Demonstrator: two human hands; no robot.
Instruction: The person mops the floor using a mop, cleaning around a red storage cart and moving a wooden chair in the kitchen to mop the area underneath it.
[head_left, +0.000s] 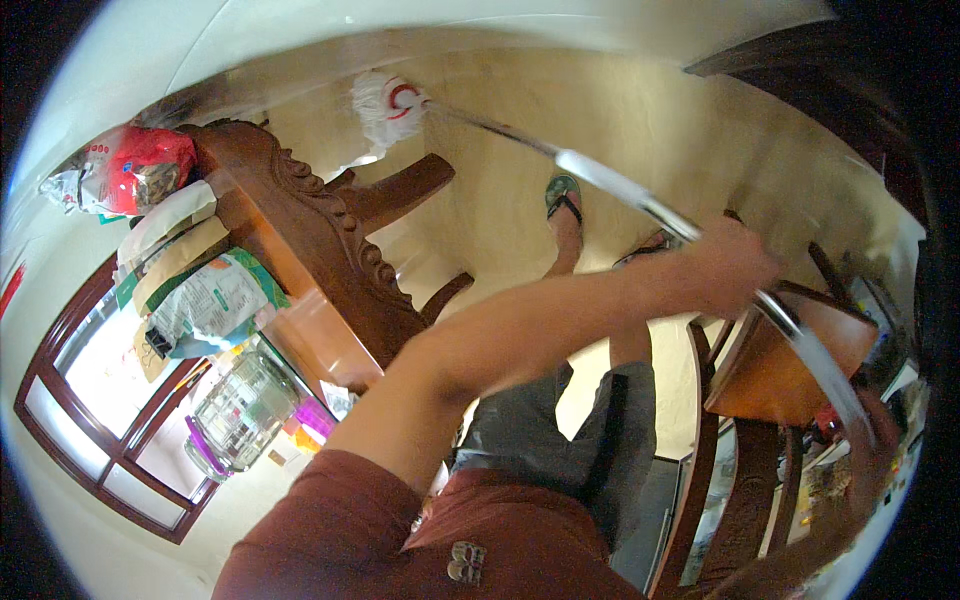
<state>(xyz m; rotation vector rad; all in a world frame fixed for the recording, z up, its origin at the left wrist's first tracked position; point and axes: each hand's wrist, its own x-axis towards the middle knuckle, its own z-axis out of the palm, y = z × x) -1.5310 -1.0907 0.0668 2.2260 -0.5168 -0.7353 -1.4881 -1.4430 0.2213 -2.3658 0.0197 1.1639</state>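
Note:
A string mop (600, 176) with a long metal and white handle slants across the view. Its white strands (373, 112) and round red-and-white head rest on the pale floor (495, 161) at the far side. My left hand (731, 266) is closed around the middle of the handle, the arm stretched across my body. Near the right rim, my right hand (874, 435) grips the upper end of the handle; it is blurred and dim. Flip-flops (562, 193) are on my feet, one partly behind the handle and my left forearm.
A carved wooden table (330, 217) stands at left, its curved legs reaching toward the mop. It bears a red plastic bag (150, 169), other packed bags (217, 292) and a glass jar (247, 405) with a purple lid. Close by on the right is a wooden chair (795, 360).

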